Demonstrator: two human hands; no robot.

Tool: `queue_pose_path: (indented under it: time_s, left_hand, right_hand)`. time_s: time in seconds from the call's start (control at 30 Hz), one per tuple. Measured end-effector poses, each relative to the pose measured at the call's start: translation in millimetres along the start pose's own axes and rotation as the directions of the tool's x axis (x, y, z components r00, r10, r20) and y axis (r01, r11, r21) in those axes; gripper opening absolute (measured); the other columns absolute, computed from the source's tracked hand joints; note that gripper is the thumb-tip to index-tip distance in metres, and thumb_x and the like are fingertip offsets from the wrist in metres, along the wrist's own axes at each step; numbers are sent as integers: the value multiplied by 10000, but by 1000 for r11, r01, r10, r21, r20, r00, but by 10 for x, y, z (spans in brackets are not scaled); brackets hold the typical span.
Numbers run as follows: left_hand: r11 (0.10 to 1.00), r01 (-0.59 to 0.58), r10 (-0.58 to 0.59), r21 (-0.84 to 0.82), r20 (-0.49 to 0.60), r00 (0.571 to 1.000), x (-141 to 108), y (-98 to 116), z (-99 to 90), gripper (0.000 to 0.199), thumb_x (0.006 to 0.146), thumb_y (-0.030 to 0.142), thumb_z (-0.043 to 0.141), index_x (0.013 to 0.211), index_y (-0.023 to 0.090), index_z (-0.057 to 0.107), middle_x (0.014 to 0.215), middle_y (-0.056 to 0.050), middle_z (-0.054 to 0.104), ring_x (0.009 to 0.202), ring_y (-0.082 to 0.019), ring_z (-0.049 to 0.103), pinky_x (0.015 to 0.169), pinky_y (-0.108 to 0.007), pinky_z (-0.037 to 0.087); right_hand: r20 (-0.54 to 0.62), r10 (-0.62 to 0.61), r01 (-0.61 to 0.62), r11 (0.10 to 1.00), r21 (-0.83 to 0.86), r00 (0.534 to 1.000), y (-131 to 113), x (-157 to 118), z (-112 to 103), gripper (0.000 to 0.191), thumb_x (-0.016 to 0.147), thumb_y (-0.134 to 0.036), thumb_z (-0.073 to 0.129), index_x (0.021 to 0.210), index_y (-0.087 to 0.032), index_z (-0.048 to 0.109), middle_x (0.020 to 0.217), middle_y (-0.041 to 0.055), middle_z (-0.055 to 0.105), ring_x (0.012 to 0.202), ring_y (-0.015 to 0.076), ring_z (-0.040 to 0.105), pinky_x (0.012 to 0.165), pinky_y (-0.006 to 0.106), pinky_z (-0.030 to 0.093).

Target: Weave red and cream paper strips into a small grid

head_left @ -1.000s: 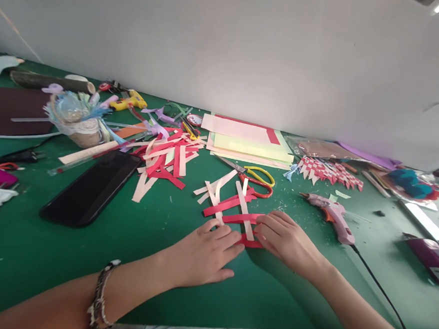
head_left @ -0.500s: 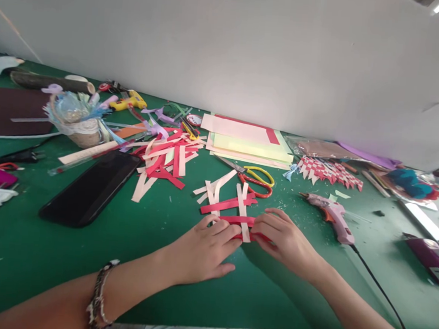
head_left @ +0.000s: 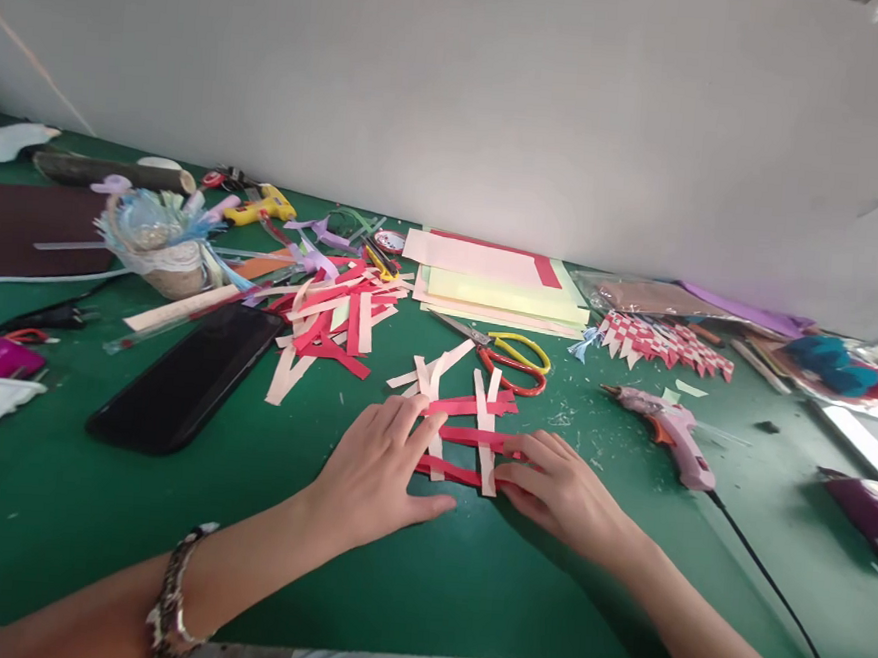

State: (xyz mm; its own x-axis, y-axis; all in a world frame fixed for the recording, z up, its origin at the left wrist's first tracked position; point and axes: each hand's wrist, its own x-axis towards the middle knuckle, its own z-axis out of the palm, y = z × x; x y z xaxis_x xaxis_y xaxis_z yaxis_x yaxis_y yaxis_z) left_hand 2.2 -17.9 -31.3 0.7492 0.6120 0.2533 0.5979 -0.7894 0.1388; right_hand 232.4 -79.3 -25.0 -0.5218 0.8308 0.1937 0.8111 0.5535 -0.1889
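Red paper strips (head_left: 469,436) cross pale pink strips (head_left: 486,423) in a loose lattice on the green table. My left hand (head_left: 384,466) lies over the lattice's left side, fingers apart, thumb stretched toward its lower edge. At the right ends of the lower red strips, my right hand (head_left: 560,483) has its bent fingers closed on them. Just behind the lattice, scissors (head_left: 512,356) with yellow and red handles lie with their blades pointing left. A pile of red and pink strips (head_left: 334,322) is further back on the left.
A black phone (head_left: 187,377) lies at the left. Sheets of paper (head_left: 494,283) are stacked by the wall. On the right are a pink glue gun (head_left: 664,430) with its cord, a woven red-and-white piece (head_left: 660,342) and a purple device (head_left: 866,509).
My left hand has moved left and spread its fingers, uncovering the lower-left part of the lattice. My right hand stays at the right ends of the strips. The view has shifted slightly.
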Motion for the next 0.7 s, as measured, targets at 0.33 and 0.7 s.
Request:
queue_pose_path:
  time_s: [0.33,0.7]
  left_hand:
    - [998,57,-57,7,14,998,52,-50,182,708,809,612,382,1319,121,349,1409,-191,264,1289,-357,243,1001,-539,279]
    - [998,44,-41,-43,87,995,39,-28,139,583,873,465,374,1356,150,294,1431,-149,274,1314,-282,240,1043,-514,217]
  right_hand:
    - [-154,207,-202,978,51,966,-47,-49,0,326,836,-337,481,1104,-154,453,1180,161,471,1095,274,444,848,450,426]
    - [191,172,-165,985,-49,966,-44,36,156,708,864,-530,343,1428,-182,94,1480,121,167,1356,259,131,1054,538,188]
